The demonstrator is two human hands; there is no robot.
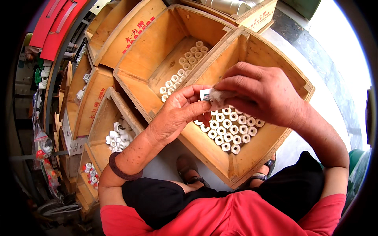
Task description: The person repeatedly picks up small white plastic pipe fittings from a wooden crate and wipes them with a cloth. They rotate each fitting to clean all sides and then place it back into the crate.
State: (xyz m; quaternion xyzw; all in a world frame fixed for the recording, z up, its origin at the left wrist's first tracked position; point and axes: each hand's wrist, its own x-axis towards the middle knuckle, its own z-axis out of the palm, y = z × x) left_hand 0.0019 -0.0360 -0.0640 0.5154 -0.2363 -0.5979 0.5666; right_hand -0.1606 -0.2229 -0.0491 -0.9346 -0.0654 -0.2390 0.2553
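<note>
Over the near wooden box (256, 165), my two hands meet. Between its thumb and fingers, my left hand (179, 108) pinches a small white piece (205, 94) with a dark printed patch; most of it is covered, so its kind is unclear. My right hand (262, 92) is closed on a greyish-white rag (220, 96), pressed against that piece. Below them, white hex-shaped fittings (233, 129) with round holes stand in rows on the box floor. More such fittings (189, 59) line the floor of the neighbouring wooden box (138, 59).
At the left, another wooden bin (98, 129) holds white pipe fittings (119, 137). Red-and-white fittings (91, 174) lie in a lower compartment. Stacked wooden boxes (134, 31) stand behind. Bagged parts (43, 145) hang at the far left. My feet (189, 171) are under the near box.
</note>
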